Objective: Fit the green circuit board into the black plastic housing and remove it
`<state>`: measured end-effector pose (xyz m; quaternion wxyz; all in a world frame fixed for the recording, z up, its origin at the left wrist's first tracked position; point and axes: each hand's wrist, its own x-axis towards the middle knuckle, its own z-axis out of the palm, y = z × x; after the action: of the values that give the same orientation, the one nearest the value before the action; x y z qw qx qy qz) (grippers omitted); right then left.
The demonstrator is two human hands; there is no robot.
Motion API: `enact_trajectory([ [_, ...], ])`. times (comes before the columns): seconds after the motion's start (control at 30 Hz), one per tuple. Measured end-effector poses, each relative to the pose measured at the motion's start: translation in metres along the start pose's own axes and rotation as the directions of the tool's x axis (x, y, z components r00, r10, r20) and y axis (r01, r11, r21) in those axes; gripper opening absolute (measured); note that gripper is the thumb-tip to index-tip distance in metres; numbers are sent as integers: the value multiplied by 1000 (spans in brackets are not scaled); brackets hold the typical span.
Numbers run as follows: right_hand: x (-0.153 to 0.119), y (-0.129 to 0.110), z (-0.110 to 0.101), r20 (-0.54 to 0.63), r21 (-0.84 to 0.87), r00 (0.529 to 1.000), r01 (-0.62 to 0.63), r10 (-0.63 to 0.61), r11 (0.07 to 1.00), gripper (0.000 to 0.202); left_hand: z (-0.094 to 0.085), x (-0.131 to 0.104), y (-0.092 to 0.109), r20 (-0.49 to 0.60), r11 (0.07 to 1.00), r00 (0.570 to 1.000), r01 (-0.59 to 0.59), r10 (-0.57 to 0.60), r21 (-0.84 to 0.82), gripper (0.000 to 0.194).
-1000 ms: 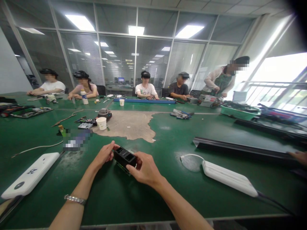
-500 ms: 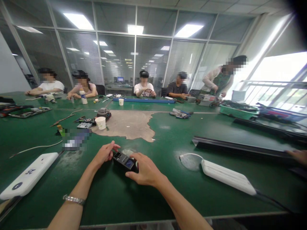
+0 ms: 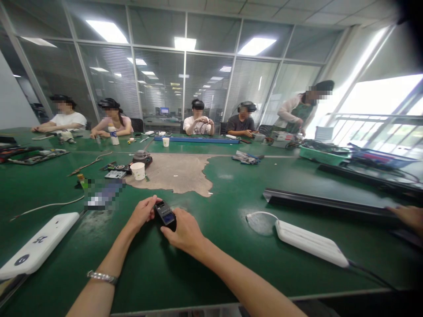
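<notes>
A small black box-shaped device (image 3: 165, 213) with a little screen and a row of buttons is held tilted just above the green table, screen side up. My right hand (image 3: 183, 229) wraps its right side and lower end, thumb at the near edge and fingers behind. At the upper left end, my left hand (image 3: 145, 213) has its fingers curled in against the device; some fingertips are hidden. What the device is, I cannot make out.
White power strips lie at left (image 3: 39, 244) and right (image 3: 310, 243). A long black metal channel (image 3: 324, 206) has another person's hand (image 3: 405, 215) on it. A paper cup (image 3: 138, 171) stands by electronic parts. Several people sit across the green table (image 3: 211, 281).
The device has turned more upright and shifted slightly left. My right hand has moved left with it, and my left fingers have closed in on its upper end.
</notes>
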<state>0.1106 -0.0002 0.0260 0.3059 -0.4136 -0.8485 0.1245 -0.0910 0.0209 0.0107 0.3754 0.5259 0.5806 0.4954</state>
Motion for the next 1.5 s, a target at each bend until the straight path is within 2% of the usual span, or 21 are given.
enact_trajectory([
  [0.1,2,0,1,-4,-24,1000,9,-9,1000,33,0,0,-1,-21,1000,1000,-8,8,-10,59],
  [0.3,-3,1,0,-75,85,997,19,-13,996,30,-1,3,-4,-64,999,998,10,-12,-34,58],
  [0.53,1,-4,-19,-174,217,984,77,-39,973,29,-2,7,-6,-20,993,996,81,-83,-82,62],
  [0.73,15,19,-32,-294,259,952,-2,81,966,30,-1,5,-3,-20,998,999,42,-43,-56,57],
  [0.8,19,31,-30,-282,213,953,-46,106,976,28,-1,5,-2,-17,999,999,42,-42,-29,57],
  [0.93,19,47,-22,-185,118,967,-153,173,981,24,-1,4,-3,13,999,999,40,-40,12,60],
  [1.2,15,53,-12,-90,15,973,-212,213,977,26,-2,2,-2,22,999,999,28,-29,41,64],
  [1.3,15,53,-11,-68,-10,971,-232,230,973,33,-1,3,-3,26,998,999,26,-27,50,64],
  [1.43,13,53,-11,-81,-19,964,-254,252,967,54,-1,4,-5,27,999,999,24,-25,47,64],
  [1.5,13,54,-10,-84,-10,966,-248,246,969,52,-1,3,-6,27,999,999,25,-27,47,63],
])
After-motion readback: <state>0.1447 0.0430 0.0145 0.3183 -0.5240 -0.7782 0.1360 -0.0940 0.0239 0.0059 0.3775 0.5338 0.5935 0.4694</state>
